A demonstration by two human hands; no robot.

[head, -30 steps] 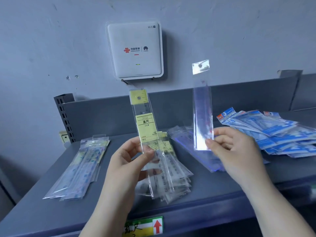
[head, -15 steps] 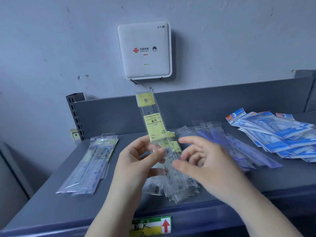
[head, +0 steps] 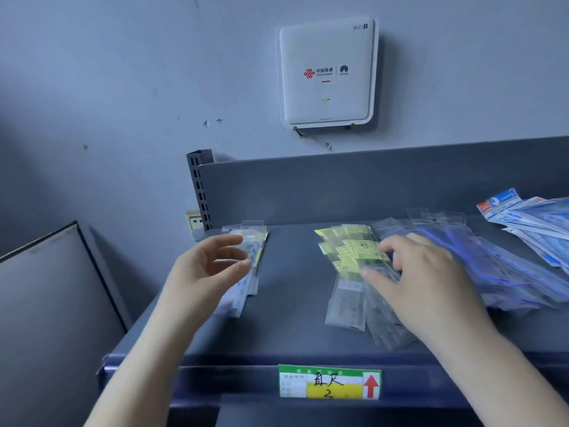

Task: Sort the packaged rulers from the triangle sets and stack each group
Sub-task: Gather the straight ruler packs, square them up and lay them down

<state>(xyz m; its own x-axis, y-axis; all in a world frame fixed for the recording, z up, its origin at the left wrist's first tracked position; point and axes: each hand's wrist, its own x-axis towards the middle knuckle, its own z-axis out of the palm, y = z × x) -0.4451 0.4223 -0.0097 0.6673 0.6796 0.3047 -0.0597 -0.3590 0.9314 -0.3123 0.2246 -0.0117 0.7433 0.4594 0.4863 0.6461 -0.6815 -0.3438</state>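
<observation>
A fanned pile of clear ruler packs with yellow labels (head: 354, 257) lies mid-shelf. My right hand (head: 412, 282) rests on its right side, fingertips and thumb touching the top packs. A small stack of ruler packs (head: 254, 241) lies at the shelf's left end. My left hand (head: 212, 266) hovers at that stack's near-left edge, fingers loosely spread and holding nothing. A heap of clear packs with blue edges (head: 498, 266) spreads to the right of my right hand. Blue-and-white printed packs (head: 529, 217) lie at the far right.
The grey metal shelf (head: 292, 318) has a back panel and a slotted upright (head: 200, 192) at its left rear. A green-yellow label with a red arrow (head: 329, 382) is on the front lip. A white router box (head: 326, 73) hangs on the wall above.
The yellow-labelled ruler pack my left hand held upright now lies on the middle pile. My left hand has moved left to the small stack; my right hand has come down onto the pile.
</observation>
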